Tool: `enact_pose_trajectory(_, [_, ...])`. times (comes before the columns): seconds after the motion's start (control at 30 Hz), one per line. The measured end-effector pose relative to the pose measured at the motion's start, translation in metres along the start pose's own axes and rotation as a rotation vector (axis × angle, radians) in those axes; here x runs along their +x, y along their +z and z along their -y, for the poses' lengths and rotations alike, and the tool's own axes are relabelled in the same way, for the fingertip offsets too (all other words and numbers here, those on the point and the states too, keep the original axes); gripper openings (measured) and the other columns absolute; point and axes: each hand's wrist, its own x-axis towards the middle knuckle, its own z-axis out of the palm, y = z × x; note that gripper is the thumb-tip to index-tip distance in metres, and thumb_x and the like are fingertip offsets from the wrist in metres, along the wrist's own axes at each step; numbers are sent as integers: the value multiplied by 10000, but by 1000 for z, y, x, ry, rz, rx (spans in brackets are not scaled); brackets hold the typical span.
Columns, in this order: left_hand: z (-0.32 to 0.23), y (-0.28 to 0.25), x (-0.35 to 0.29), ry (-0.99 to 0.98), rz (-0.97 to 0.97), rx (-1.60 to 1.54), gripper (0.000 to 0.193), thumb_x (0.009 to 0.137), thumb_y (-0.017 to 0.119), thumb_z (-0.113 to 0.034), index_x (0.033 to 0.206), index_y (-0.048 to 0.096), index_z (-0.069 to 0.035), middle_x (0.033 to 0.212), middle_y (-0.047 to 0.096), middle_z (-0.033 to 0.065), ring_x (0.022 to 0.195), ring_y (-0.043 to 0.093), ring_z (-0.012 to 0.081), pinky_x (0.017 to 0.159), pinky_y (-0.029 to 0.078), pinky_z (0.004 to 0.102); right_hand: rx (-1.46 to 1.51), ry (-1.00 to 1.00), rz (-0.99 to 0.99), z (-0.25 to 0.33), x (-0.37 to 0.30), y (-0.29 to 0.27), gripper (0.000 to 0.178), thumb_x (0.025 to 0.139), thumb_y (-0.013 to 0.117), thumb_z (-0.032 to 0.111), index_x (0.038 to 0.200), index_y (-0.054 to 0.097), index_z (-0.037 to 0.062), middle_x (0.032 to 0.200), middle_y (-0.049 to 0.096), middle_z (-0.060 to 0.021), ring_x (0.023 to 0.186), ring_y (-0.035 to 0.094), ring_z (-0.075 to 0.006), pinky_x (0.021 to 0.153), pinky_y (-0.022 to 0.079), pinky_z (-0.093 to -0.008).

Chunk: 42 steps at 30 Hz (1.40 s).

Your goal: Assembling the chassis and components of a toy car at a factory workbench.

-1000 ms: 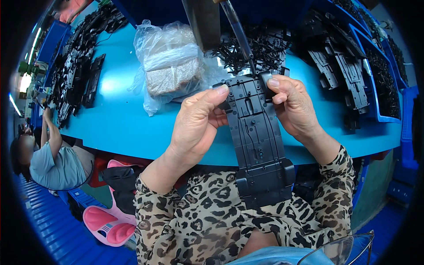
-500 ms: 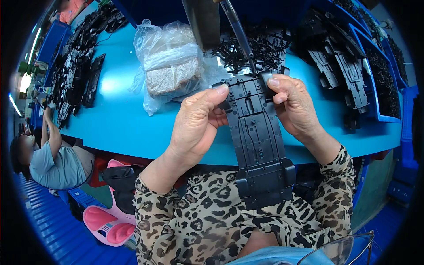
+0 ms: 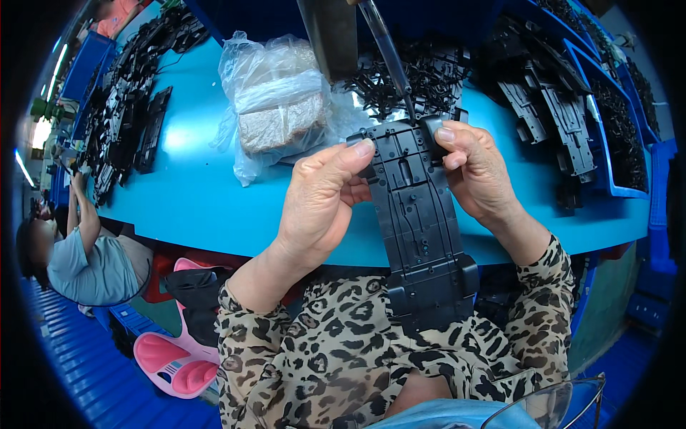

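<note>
A long black plastic chassis plate (image 3: pixel 414 207) with ribs, slots and screw posts is held up in front of my chest. Its far left corner is pinched between the thumb and fingers of my left hand (image 3: pixel 321 189). My right hand (image 3: pixel 477 164) grips the far right corner, thumb on top. Just beyond that end, a thin metal rod tool (image 3: pixel 389 61) comes down from above, its tip at the plate's far edge. Whether the tip touches the plate I cannot tell. The plate's near end lies over my leopard-print top.
A plastic-wrapped block (image 3: pixel 282 114) sits on the blue table (image 3: pixel 189 207). Small black parts (image 3: pixel 432 82) are heaped behind the tool. More black plates (image 3: pixel 568 132) lie right, beside a blue bin (image 3: pixel 632 189); others (image 3: pixel 118 118) pile left. A person (image 3: pixel 93 257) sits at far left near a pink seat (image 3: pixel 179 365).
The plate's near end has swung slightly to the right. My left hand has shifted a little right with it; both hands keep their hold.
</note>
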Motion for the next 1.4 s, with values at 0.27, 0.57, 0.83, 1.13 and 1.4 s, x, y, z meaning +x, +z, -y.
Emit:
enact_pose_trajectory(0.27, [0,1,2,30,20,72,204,812,511,-191,847,573,0,795,593,58,664,554,99,616,449,237,-161,17,13,4,2,-4,174,753,566,192,624,537,79,580,465,66,524,425,-4,507,323,-146])
enact_pose_trajectory(0.57, [-2,-8,16,-74,-12,-2,160,807,511,-159,854,563,-15,765,585,41,640,544,90,578,457,225,-93,214,-5,13,13,-12,138,717,612,140,637,539,55,551,483,16,457,450,-85,444,368,-184])
enact_pose_trajectory(0.83, [-7,-13,31,-75,-54,-95,113,791,533,-123,859,561,-38,785,585,31,684,548,91,614,458,228,70,243,30,16,22,-9,164,715,606,92,609,485,61,513,452,21,399,383,-60,393,294,-179])
enact_pose_trajectory(1.13, [-6,-14,39,-15,-56,-74,166,794,527,-188,857,548,-36,800,570,40,668,539,108,586,466,264,54,199,14,18,27,-5,187,719,600,107,593,468,69,483,421,16,411,407,-80,409,294,-197])
enact_pose_trajectory(1.4, [-6,-16,45,-20,-59,-112,171,795,527,-190,873,540,-39,807,564,39,678,536,110,588,464,265,56,173,8,20,32,-6,172,731,588,98,598,485,64,495,444,13,426,423,-92,422,313,-192])
